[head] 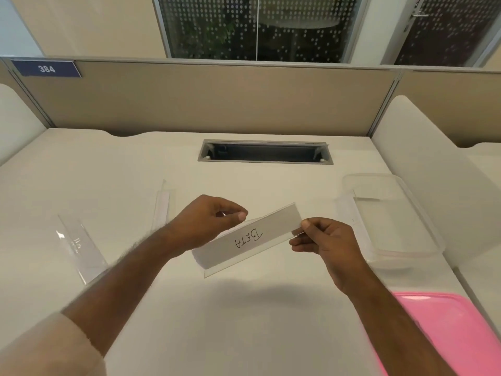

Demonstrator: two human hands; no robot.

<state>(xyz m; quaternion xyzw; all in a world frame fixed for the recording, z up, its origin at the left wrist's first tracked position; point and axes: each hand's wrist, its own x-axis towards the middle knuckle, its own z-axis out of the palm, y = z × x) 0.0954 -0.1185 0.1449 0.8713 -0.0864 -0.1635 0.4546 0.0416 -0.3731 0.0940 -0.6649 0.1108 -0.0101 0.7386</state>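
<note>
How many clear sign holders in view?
3: the BETA holder gripped by left hand and right hand; second holder far left; third holder beyond the left hand. Another may hide beside the clear container.

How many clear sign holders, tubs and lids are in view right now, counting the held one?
Clear sign holders: 3 (held BETA holder, far-left holder, middle-left holder)
Clear tub: 1
Pink lid: 1
Total: 5

Card (273, 226) "BETA"; plaque (46, 68) apparently "384"
</note>
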